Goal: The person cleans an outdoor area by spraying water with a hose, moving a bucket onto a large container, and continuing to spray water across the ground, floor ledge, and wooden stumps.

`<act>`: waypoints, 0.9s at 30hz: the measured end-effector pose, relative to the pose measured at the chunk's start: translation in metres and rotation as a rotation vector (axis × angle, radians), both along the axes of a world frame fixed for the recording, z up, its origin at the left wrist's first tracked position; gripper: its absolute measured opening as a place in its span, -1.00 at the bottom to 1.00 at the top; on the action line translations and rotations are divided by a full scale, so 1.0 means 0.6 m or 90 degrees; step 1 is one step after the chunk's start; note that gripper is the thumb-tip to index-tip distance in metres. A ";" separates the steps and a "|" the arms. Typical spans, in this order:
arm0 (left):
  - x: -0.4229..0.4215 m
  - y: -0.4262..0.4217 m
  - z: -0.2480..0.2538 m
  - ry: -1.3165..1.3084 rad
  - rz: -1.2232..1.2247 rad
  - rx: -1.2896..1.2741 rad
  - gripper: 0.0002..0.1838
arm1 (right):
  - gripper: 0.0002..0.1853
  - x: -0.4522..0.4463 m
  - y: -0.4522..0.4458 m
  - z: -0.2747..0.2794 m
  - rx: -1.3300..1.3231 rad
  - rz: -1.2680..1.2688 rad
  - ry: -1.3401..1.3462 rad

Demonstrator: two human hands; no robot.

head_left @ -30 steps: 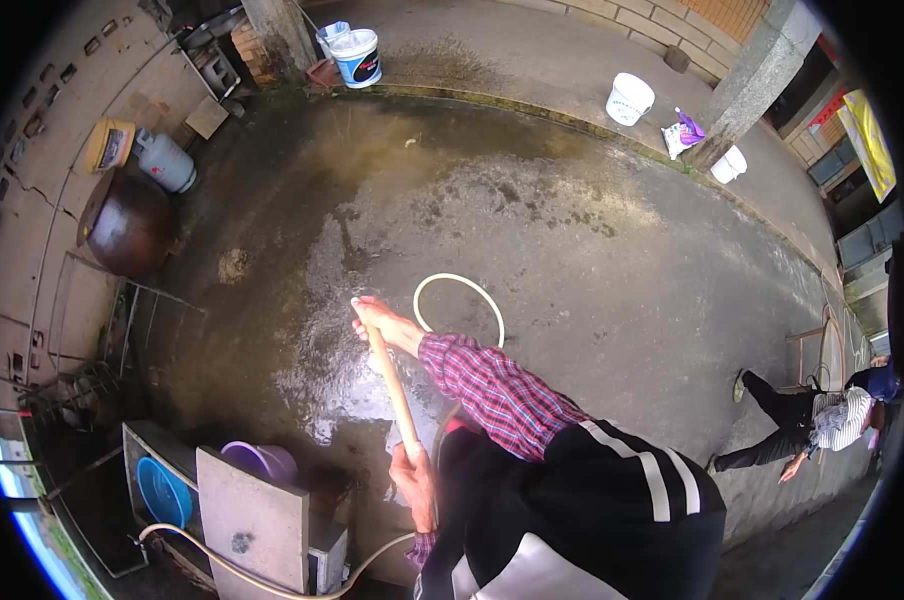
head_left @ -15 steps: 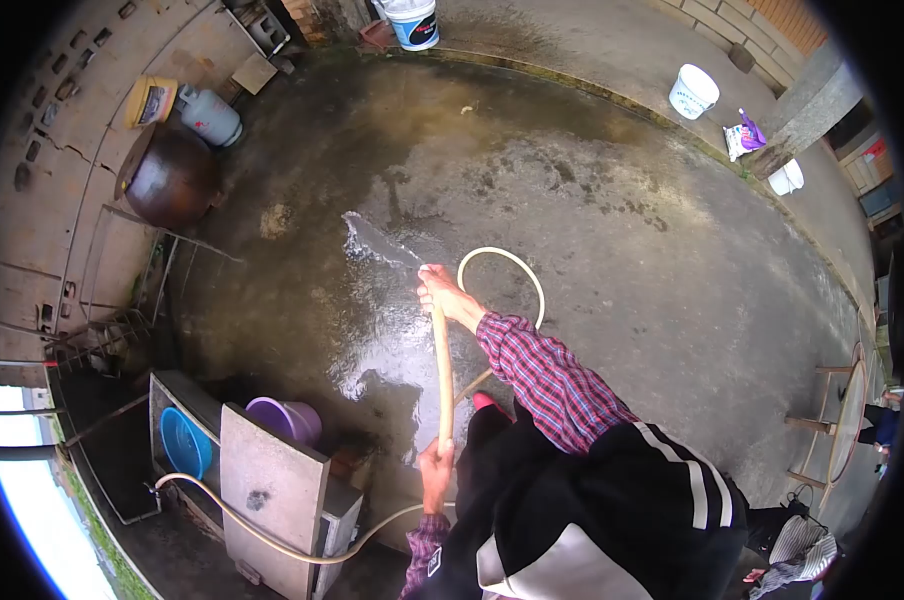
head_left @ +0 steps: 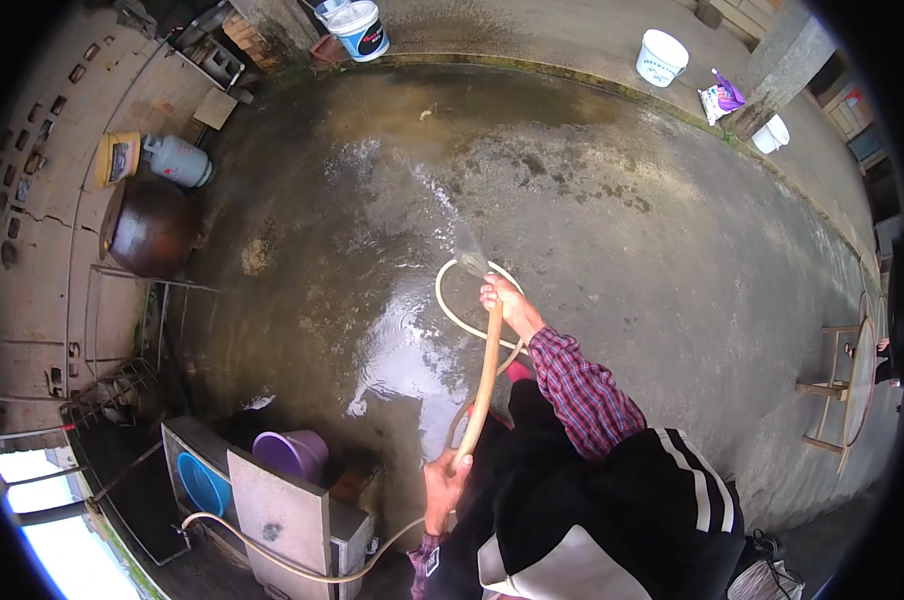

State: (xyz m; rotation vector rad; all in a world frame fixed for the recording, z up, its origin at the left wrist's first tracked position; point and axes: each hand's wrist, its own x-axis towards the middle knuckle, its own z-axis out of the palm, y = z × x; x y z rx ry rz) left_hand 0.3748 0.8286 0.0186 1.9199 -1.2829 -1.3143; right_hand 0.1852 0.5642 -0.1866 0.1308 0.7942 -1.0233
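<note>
A beige hose (head_left: 487, 375) runs between my two hands. My right hand (head_left: 510, 303) is closed round its outlet end, and water (head_left: 442, 205) sprays from there up and to the left onto the wet concrete floor (head_left: 622, 300). Lower down and nearer my body, my left hand (head_left: 444, 487) grips the same hose. A loop of the hose lies on the floor just beyond my feet, partly behind my right hand. Another stretch of hose (head_left: 262, 552) leads from a tap at the lower left towards my left side.
At lower left are a purple bucket (head_left: 292, 455), a blue basin (head_left: 203, 484) and a concrete slab (head_left: 277, 520). A gas cylinder (head_left: 179, 161) and large brown pot (head_left: 154, 228) stand along the left wall. White buckets (head_left: 662, 58) line the far ledge; a wooden-legged table (head_left: 857, 385) stands right.
My right hand and the hose end have moved right in view. The spray now reaches farther up the floor. The person at the right has mostly left the view.
</note>
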 end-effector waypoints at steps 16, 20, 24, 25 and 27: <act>0.022 0.025 -0.062 0.147 -0.053 0.115 -0.70 | -0.85 -0.133 0.028 0.067 -0.015 -0.151 0.129; 0.130 0.060 -0.260 0.194 -0.173 0.000 -0.81 | -0.85 -0.172 0.080 0.036 0.125 -0.309 0.160; 0.137 0.018 -0.307 0.213 -0.321 -0.023 -0.79 | -0.89 -0.226 0.135 0.032 0.142 -0.358 0.161; 0.134 0.017 -0.315 0.218 -0.322 -0.020 -0.80 | -0.91 -0.237 0.145 0.025 0.132 -0.356 0.162; 0.107 -0.015 -0.316 0.227 -0.330 -0.022 -0.80 | -0.92 -0.255 0.155 0.031 0.135 -0.379 0.151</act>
